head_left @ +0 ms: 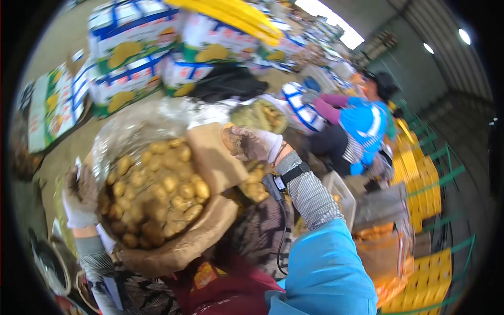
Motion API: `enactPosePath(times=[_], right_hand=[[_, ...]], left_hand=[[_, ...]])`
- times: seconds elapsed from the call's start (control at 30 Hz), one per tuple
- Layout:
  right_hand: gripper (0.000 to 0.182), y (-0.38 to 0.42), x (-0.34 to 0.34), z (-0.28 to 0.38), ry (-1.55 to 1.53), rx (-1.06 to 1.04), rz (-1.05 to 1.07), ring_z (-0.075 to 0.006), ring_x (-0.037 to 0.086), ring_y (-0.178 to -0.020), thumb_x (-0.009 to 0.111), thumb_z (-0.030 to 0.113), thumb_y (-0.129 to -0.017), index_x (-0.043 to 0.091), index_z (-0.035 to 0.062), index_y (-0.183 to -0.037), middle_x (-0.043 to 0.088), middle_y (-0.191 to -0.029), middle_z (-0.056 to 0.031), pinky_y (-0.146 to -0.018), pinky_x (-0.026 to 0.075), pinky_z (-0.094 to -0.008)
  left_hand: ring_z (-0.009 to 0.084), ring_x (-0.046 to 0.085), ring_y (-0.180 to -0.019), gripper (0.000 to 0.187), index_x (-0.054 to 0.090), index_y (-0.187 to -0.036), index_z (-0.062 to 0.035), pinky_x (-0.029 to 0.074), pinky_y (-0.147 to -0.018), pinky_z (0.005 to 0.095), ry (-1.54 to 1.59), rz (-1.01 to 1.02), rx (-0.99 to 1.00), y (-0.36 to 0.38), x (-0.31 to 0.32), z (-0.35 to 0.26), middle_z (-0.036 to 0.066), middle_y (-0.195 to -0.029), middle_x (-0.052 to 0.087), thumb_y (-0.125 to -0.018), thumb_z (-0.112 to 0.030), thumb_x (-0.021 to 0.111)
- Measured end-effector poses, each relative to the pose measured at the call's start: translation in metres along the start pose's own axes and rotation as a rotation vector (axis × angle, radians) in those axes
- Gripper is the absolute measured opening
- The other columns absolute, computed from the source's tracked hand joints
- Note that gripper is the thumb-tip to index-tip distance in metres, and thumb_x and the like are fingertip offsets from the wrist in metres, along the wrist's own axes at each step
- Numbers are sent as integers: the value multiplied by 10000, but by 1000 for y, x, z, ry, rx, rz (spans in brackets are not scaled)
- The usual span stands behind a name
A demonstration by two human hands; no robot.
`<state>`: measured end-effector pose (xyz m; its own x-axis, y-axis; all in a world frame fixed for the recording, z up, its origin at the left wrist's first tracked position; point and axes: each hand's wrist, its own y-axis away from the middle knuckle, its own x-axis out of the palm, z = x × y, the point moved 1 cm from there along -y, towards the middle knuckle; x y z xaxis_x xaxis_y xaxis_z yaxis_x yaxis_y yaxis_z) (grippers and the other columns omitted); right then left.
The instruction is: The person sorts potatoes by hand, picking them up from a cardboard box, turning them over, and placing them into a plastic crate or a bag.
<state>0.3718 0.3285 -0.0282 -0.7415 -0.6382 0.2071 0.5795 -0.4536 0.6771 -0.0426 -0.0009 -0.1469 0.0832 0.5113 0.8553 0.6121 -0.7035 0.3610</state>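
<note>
My right hand, in a soiled white glove, is closed around a brownish potato and raised right of the potato container. My left hand, also gloved, is open at the container's left side, its fingers pointing up. Many yellow potatoes fill the round container, which has a thick brown padded rim. Clear plastic lining is folded back over its far side. A cardboard flap stands between the container and my right hand.
Printed potato cartons with blue straps are stacked at the back. A person in a blue vest sits at the right. More potatoes lie beside the cardboard. Yellow crates line the right, and a white bin stands nearer.
</note>
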Motion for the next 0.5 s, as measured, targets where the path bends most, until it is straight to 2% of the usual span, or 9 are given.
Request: enactPosePath(times=[0.03, 0.07, 0.1, 0.17, 0.2, 0.27, 0.33, 0.4, 0.5], right_hand=[[372, 65, -6, -2, -12, -100, -13, -108, 630, -923, 707, 386, -879, 602, 184, -1173, 667, -1036, 39, -737, 525, -295], [500, 112, -35, -17, -34, -221, -57, -175, 638, -972, 683, 429, -887, 549, 127, -1262, 649, -1129, -27, -804, 534, -320], [488, 165, -54, -31, -71, -318, 4, -198, 641, -988, 669, 416, -898, 550, 116, -1263, 649, -1141, -40, -819, 536, -347], [476, 278, -70, -68, -150, -475, -159, -243, 641, -1016, 646, 391, -912, 547, 98, -1274, 645, -1166, -63, -844, 537, -399], [477, 338, -72, -90, -208, -523, -384, -266, 640, -1029, 638, 380, -917, 544, 90, -1284, 641, -1180, -74, -852, 534, -425], [501, 457, -90, -145, -165, -683, -623, -291, 632, -1054, 640, 381, -910, 536, 91, -1306, 626, -1216, -97, -877, 529, -450], [531, 564, -75, -192, -224, -845, -905, -302, 625, -1063, 641, 395, -904, 526, 88, -1322, 607, -1242, -127, -900, 519, -469], [557, 659, -74, -245, -281, -997, -960, -309, 614, -1071, 647, 415, -894, 518, 77, -1317, 602, -1235, -148, -900, 521, -477], [568, 737, -64, -335, -671, -1410, -1008, -316, 602, -1074, 674, 402, -870, 512, 57, -1291, 606, -1205, -163, -899, 524, -464]], left_hand=[[285, 606, -1136, 251, 637, -1130, -44, 566, -892, 394, -28, -3, 12, -19, -18, 0, 148, -1219, 628, -960, -211, 561], [280, 585, -1178, 281, 626, -1175, -49, 559, -908, 393, 22, -97, -20, -26, -16, 3, 141, -1256, 613, -963, -222, 562], [271, 572, -1205, 306, 615, -1207, -55, 543, -935, 377, -86, -119, -17, -28, -15, 6, 134, -1293, 597, -966, -236, 563], [261, 528, -1262, 349, 571, -1264, -61, 486, -1014, 360, -146, -209, -23, -45, -23, 14, 127, -1373, 540, -976, -256, 541], [255, 510, -1282, 367, 553, -1284, -62, 464, -1039, 353, -186, -237, -31, -56, -27, 18, 121, -1391, 523, -979, -264, 534], [254, 476, -1311, 424, 490, -1347, -62, 424, -1072, 356, -291, -294, 24, -27, 0, 39, 120, -1409, 494, -976, -262, 537], [265, 465, -1314, 535, 426, -1402, -43, 390, -1096, 365, -427, -228, 61, -15, 2, 45, 137, -1402, 482, -959, -305, 568], [273, 422, -1342, 701, 336, -1461, -17, 331, -1130, 378, -476, -214, 123, -30, -15, 49, 163, -1443, 426, -942, -423, 574], [314, 512, -1223, 754, 323, -1487, -56, 361, -1070, 453, -346, 108, -102, 106, 84, 85, 160, -1343, 547, -907, -466, 575]])
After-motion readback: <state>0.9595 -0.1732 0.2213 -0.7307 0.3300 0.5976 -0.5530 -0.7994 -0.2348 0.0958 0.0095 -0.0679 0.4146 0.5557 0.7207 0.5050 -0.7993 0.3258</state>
